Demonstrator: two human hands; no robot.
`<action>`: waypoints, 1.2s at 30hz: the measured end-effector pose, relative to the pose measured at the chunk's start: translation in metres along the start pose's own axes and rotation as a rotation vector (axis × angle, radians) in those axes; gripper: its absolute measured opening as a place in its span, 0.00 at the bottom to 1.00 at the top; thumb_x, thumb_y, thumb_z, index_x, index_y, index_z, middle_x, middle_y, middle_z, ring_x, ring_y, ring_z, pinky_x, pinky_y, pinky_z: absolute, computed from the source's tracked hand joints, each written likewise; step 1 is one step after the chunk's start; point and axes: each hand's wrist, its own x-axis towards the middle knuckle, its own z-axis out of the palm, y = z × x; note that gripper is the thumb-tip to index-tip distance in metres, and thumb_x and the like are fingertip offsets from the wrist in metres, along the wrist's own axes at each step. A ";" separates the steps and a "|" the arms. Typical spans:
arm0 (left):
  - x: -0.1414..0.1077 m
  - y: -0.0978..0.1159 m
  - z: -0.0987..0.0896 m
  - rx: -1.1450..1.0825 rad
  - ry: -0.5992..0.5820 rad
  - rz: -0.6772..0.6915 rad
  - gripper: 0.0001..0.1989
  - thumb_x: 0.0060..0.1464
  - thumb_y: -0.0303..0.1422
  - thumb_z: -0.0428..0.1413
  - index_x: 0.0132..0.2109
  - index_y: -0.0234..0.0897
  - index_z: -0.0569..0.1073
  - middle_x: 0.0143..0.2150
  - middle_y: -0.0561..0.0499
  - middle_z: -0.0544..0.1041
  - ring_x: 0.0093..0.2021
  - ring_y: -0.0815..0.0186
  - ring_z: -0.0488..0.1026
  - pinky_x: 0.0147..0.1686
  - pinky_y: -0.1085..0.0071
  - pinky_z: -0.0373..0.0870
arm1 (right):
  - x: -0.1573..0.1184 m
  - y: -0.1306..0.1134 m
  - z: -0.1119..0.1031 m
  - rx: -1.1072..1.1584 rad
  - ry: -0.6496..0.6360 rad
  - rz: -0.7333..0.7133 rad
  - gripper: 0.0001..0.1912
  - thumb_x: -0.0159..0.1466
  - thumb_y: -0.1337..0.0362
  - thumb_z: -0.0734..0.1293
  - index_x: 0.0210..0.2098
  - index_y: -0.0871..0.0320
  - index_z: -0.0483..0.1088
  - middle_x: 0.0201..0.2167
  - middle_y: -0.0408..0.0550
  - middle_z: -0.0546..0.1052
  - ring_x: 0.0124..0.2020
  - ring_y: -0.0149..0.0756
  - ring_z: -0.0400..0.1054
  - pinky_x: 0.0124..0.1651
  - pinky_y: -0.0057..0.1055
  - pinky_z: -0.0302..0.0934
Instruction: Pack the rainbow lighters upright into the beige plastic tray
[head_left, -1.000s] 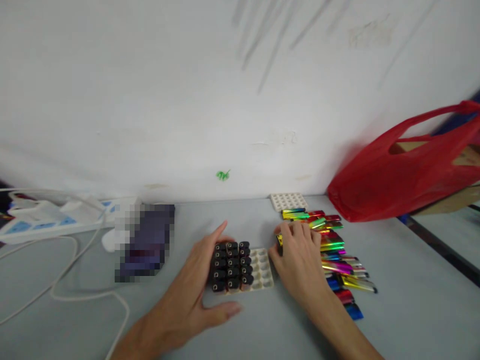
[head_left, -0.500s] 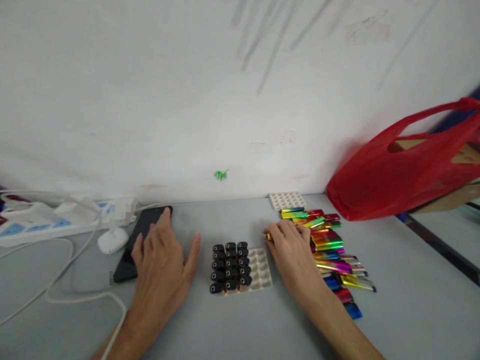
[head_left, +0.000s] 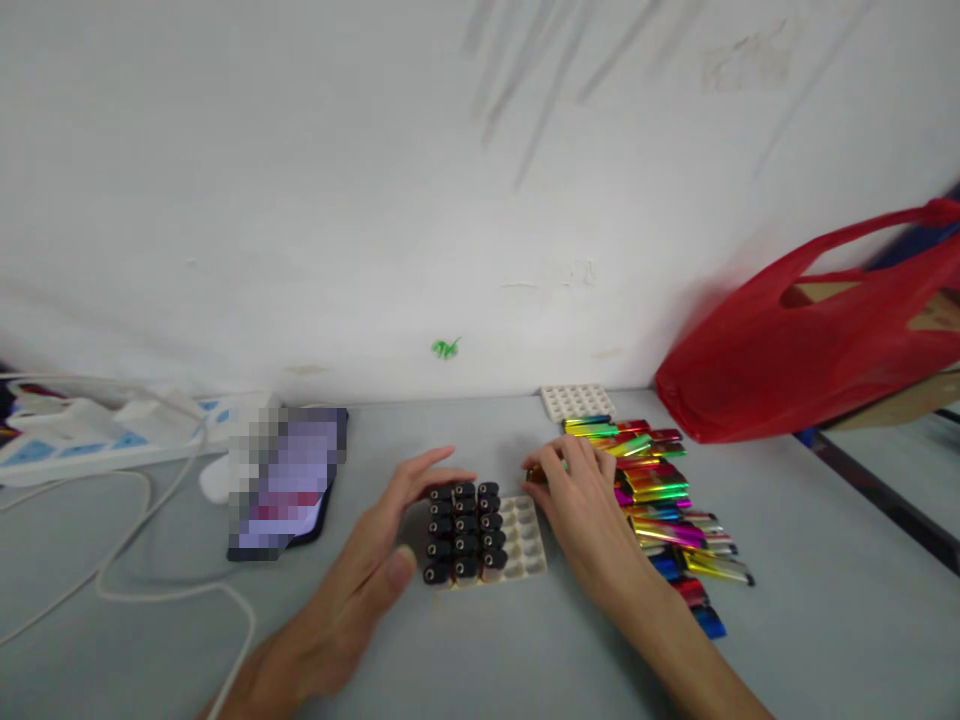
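My left hand (head_left: 375,560) is at the left side of a pale moulded tray (head_left: 529,550), thumb and fingers apart, its fingertips reaching behind the back row. The tray's left columns hold several black-topped pieces (head_left: 465,545) standing upright, each with a small round opening; the right-hand sockets are bare. They look like lighters. To the right of the tray, my right hand (head_left: 577,490) is closed round a shiny gold-toned lighter (head_left: 534,474), mostly hidden by the fingers. Beside and under that hand lies a pile of metallic coloured lighters (head_left: 660,485).
A second pale tray (head_left: 576,402) rests against the wall. At the left are a lit phone (head_left: 292,485), a power strip (head_left: 90,445) and a loose white cable (head_left: 172,598). A red bag (head_left: 795,350) stands at the right, by the table's edge.
My left hand has moved right from the phone to the tray's left side. The phone's screen has lit up. My right hand has hardly moved.
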 end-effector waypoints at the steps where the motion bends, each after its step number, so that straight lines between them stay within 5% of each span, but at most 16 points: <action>1: -0.001 0.000 0.000 -0.035 -0.037 -0.005 0.47 0.66 0.70 0.49 0.81 0.52 0.60 0.76 0.41 0.71 0.74 0.38 0.69 0.75 0.40 0.64 | 0.001 -0.001 -0.002 -0.008 0.010 0.014 0.07 0.73 0.70 0.74 0.48 0.54 0.76 0.47 0.52 0.79 0.52 0.51 0.71 0.53 0.44 0.57; 5: 0.002 0.007 0.005 0.004 -0.067 -0.036 0.51 0.58 0.58 0.70 0.80 0.52 0.60 0.75 0.40 0.72 0.73 0.36 0.71 0.72 0.40 0.70 | 0.002 0.001 -0.006 -0.102 0.015 0.083 0.05 0.74 0.68 0.74 0.46 0.55 0.74 0.45 0.54 0.77 0.50 0.54 0.71 0.51 0.46 0.59; 10: 0.007 0.008 0.013 0.108 -0.085 -0.067 0.55 0.54 0.37 0.75 0.80 0.59 0.54 0.70 0.44 0.76 0.67 0.44 0.78 0.68 0.44 0.76 | 0.001 0.013 -0.004 -0.077 0.036 0.137 0.04 0.75 0.71 0.70 0.44 0.56 0.72 0.45 0.56 0.76 0.48 0.53 0.71 0.49 0.45 0.65; 18: 0.008 0.001 0.017 0.074 -0.086 -0.087 0.55 0.55 0.35 0.75 0.79 0.58 0.51 0.68 0.44 0.77 0.61 0.47 0.83 0.64 0.47 0.80 | 0.001 0.021 -0.006 0.064 0.189 0.154 0.06 0.79 0.68 0.65 0.48 0.57 0.75 0.48 0.59 0.76 0.52 0.53 0.72 0.54 0.46 0.70; 27: 0.009 -0.002 0.017 0.113 -0.085 -0.072 0.57 0.55 0.35 0.75 0.80 0.59 0.50 0.67 0.46 0.77 0.60 0.49 0.83 0.64 0.49 0.79 | 0.002 0.032 -0.015 -0.104 0.198 0.383 0.19 0.82 0.55 0.60 0.46 0.59 0.78 0.44 0.62 0.75 0.50 0.58 0.71 0.55 0.50 0.66; 36: 0.009 -0.003 0.018 0.100 -0.071 -0.100 0.58 0.54 0.35 0.76 0.80 0.58 0.50 0.68 0.45 0.77 0.60 0.48 0.83 0.65 0.49 0.78 | 0.001 0.034 -0.015 -0.081 0.207 0.383 0.19 0.81 0.55 0.60 0.46 0.59 0.78 0.46 0.63 0.73 0.50 0.58 0.69 0.54 0.49 0.65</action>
